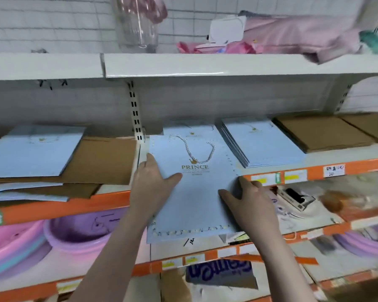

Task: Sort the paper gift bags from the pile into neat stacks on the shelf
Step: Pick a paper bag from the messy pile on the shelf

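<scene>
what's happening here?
A person is sorting flat paper gift bags on a store shelf. Both hands rest on a light blue bag printed PRINCE: the left hand on its left side, the right hand at its right edge. The bag overhangs the shelf front. A neat blue stack and brown stack lie to its right.

Both bare forearms extended forward and upward. The left hand (pixel 154 182) lay flat, palm down, fingers straight, thumb spread rightward. The right hand (pixel 252 199) lay likewise flat, thumb pointing left toward the other.
</scene>
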The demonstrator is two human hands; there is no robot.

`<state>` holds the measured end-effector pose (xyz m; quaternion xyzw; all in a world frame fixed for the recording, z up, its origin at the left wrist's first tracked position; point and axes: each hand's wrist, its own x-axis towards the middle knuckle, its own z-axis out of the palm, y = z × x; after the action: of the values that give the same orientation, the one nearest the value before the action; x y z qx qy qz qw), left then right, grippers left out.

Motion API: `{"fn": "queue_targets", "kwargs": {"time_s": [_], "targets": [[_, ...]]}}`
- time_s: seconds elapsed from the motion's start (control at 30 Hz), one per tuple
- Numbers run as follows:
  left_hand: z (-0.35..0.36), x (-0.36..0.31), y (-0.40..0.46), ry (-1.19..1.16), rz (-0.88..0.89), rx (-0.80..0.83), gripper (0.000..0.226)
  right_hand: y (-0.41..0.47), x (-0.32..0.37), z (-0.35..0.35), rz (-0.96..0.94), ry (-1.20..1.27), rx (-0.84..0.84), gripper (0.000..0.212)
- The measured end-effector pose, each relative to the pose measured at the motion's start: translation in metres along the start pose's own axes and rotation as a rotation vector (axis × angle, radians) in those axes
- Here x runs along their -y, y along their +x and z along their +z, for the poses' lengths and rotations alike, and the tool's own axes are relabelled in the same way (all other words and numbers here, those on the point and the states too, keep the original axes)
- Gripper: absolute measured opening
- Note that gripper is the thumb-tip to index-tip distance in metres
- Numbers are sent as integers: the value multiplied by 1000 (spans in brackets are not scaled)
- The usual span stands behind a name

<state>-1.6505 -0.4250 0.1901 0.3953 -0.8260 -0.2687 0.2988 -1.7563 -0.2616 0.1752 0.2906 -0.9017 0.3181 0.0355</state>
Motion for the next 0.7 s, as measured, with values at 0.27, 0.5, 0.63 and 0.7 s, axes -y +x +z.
{"fn": "queue_targets", "kwargs": {"time_s": [0.27, 0.5, 0.63, 0.7], "targets": [[77, -68, 31, 27, 44, 71, 91, 60, -73, -26, 69, 15, -53, 34], [144, -109, 94, -2, 81, 102, 83, 139, -112, -37, 105, -39, -93, 32], [174, -128, 130, -38, 103, 127, 77, 184, -126, -45, 109, -72, -94, 34], [186, -137, 145, -37, 110, 139, 78, 204, -133, -49, 108, -68, -96, 36]]}}
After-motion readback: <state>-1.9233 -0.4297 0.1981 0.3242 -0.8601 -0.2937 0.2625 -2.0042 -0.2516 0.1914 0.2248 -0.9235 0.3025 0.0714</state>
